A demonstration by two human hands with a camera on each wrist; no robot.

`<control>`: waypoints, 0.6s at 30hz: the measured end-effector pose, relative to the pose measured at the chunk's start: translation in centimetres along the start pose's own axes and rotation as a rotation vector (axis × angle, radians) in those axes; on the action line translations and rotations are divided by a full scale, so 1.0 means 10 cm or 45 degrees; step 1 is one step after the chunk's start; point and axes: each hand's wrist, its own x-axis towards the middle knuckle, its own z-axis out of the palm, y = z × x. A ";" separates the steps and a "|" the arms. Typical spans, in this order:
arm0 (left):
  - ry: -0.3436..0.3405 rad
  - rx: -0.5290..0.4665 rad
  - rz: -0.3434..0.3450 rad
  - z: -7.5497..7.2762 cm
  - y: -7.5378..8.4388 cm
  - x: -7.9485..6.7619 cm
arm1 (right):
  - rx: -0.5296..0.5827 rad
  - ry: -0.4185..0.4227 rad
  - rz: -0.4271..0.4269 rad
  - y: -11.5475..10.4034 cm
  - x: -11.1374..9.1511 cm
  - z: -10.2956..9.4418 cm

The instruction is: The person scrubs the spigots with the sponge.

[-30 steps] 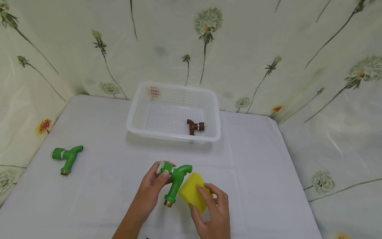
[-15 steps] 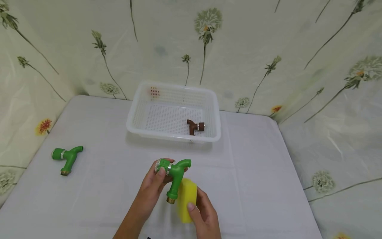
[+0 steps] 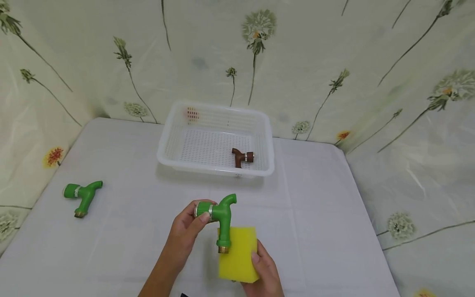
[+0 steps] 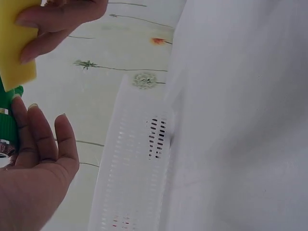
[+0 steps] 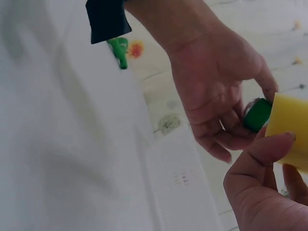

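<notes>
My left hand (image 3: 185, 227) grips a green tap (image 3: 224, 218) by its ribbed knob, thumb on the near side. The spout points to the right and the brass threaded end hangs down. A yellow sponge (image 3: 239, 258) is pinched in my right hand (image 3: 265, 268), its broad face turned up behind the tap's lower body. In the left wrist view the sponge (image 4: 17, 45) overlaps the tap just above my left fingers (image 4: 41, 132). The right wrist view shows the tap's green knob (image 5: 257, 114) held in my left hand, with the sponge hiding the rest of the tap.
A white perforated basket (image 3: 215, 170) stands at the back of the table with a brown tap (image 3: 240, 157) inside. Another green tap (image 3: 85, 197) lies on the white tabletop (image 3: 323, 222) at the left. A flower-patterned sheet (image 3: 297, 62) hangs behind and at both sides.
The sponge has swung from the tap's right side to behind its lower body, its broad face now showing. The left hand has turned the tap more upright and slightly to the right.
</notes>
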 end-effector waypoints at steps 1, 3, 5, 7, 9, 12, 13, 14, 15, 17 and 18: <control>0.000 -0.010 -0.006 0.00 0.00 0.00 | 0.017 -0.009 -0.017 -0.02 -0.01 0.00; -0.013 -0.018 -0.022 0.00 0.00 0.00 | 0.024 -0.012 -0.060 -0.08 -0.02 0.00; -0.035 -0.027 -0.046 0.00 -0.01 0.00 | 0.013 -0.003 -0.110 -0.14 -0.02 0.01; -0.072 -0.025 -0.067 0.01 -0.03 0.00 | -0.006 0.009 -0.170 -0.19 -0.02 0.03; -0.117 -0.021 -0.088 0.02 -0.05 0.01 | -0.040 0.033 -0.231 -0.25 -0.01 0.06; -0.182 -0.005 -0.091 0.05 -0.09 0.01 | -0.173 0.124 -0.307 -0.29 0.01 0.12; -0.197 -0.001 -0.086 0.07 -0.10 0.01 | -0.244 0.175 -0.327 -0.29 0.02 0.14; -0.208 -0.007 -0.082 0.08 -0.10 0.01 | -0.358 0.223 -0.364 -0.28 0.03 0.16; -0.212 -0.008 -0.080 0.09 -0.10 0.01 | -0.471 0.261 -0.403 -0.27 0.05 0.18; -0.215 -0.016 -0.085 0.11 -0.10 0.01 | -0.720 0.319 -0.504 -0.23 0.09 0.20; -0.210 -0.012 -0.096 0.12 -0.10 0.00 | -0.855 0.335 -0.574 -0.21 0.12 0.21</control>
